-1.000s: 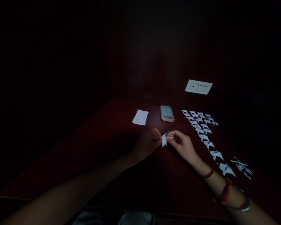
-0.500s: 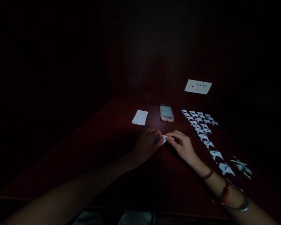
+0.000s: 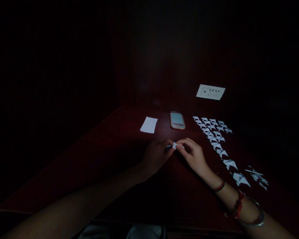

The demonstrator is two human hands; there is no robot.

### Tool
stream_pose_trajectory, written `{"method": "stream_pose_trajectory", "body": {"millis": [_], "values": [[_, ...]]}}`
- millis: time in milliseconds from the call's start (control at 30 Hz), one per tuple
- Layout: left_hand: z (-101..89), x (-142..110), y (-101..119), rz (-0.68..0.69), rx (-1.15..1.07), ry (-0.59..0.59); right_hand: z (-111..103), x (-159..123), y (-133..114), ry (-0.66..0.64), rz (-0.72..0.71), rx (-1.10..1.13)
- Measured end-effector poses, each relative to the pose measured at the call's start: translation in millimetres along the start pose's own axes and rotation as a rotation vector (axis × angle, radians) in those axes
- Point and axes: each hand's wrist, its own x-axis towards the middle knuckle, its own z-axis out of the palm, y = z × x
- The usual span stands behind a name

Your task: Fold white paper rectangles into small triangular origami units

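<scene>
A small folded piece of white paper [image 3: 174,145] is pinched between my two hands above the dark red table [image 3: 109,146]. My left hand [image 3: 157,154] grips its left side with thumb and fingers closed, hiding part of it. On its right side, my right hand [image 3: 192,153] holds the paper between thumb and forefinger. Beyond my left hand lies a small stack of white paper sheets [image 3: 149,125]. Several folded white paper pieces [image 3: 215,145] lie in rows on the table to the right of my right hand.
A phone [image 3: 177,120] with a lit screen rests behind my hands. Thin white paper scraps [image 3: 257,177] lie in a heap at the right. A white socket plate [image 3: 210,92] is set in the back wall. The surroundings are very dark.
My fingers have shifted slightly on the paper, and a little less of it shows between them. Everything else on the table lies as before.
</scene>
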Motion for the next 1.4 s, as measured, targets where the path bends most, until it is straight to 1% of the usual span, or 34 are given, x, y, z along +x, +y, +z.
{"method": "stream_pose_trajectory", "body": {"millis": [333, 467, 700, 800, 967, 1100, 1167, 1233, 1300, 1400], "values": [[3.5, -2, 1, 0.038, 0.024, 0.099, 0, 0, 1, 0.024, 0.021, 0.115], [2.6, -2, 2, 0.044, 0.033, 0.09, 0, 1, 1, 0.024, 0.045, 0.168], [4.0, -3, 3, 0.042, 0.035, 0.089, 1, 2, 4, -0.039, 0.073, 0.218], [4.8, -4, 3, 0.042, 0.02, 0.088, 1, 2, 4, -0.03, 0.061, 0.222], [4.9, -3, 1, 0.048, -0.01, 0.078, 1, 2, 5, -0.003, 0.049, 0.153], [6.0, -3, 1, 0.081, -0.064, 0.065, 0, 4, 10, 0.026, -0.009, 0.139], [7.7, -4, 0, 0.094, -0.089, 0.083, -1, 5, 13, 0.007, -0.043, 0.15], [9.5, -4, -1, 0.089, -0.11, 0.1, -2, 7, 15, -0.043, -0.05, 0.161], [10.3, -3, -2, 0.073, -0.13, 0.099, -3, 7, 16, -0.092, -0.027, 0.153], [9.2, -1, -6, 0.039, -0.16, 0.088, -4, 8, 17, -0.114, 0.033, 0.129]]}}
